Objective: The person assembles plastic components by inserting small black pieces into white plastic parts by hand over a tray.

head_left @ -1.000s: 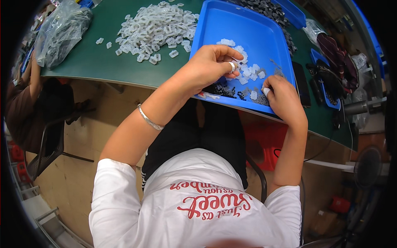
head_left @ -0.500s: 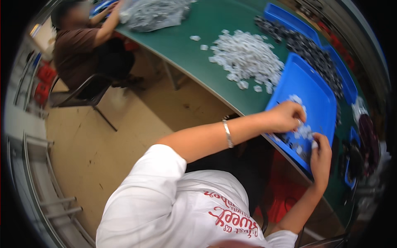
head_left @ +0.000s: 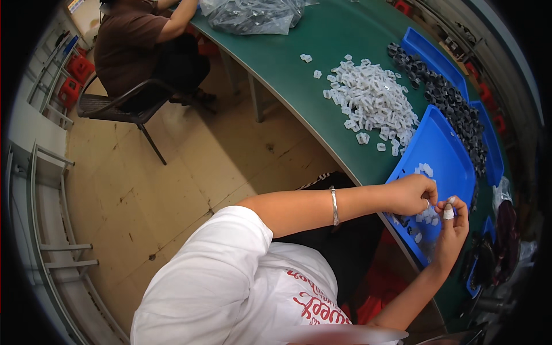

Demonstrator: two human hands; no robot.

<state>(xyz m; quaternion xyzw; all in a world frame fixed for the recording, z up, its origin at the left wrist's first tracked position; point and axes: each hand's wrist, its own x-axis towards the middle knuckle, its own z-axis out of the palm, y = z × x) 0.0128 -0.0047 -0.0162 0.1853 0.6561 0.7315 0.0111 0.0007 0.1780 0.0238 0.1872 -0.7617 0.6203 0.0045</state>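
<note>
My left hand is over the blue tray, its fingers curled and pinched together. My right hand meets it from the right, thumb and fingers drawn into a pinch, with white tape round one finger. The fingertips of both hands almost touch; whatever lies between them is too small or hidden to make out. Below them in the tray are small white plastic pieces, and a few small dark pieces lie near its front edge. A silvery bracelet circles my left wrist.
On the green table lie a heap of white plastic parts and a long heap of black parts. More blue trays stand behind. A clear plastic bag sits far left, near a seated person.
My hands, which were apart over the tray, have come together at the fingertips. My right hand has left the pieces in the tray. The whole view has shifted.
</note>
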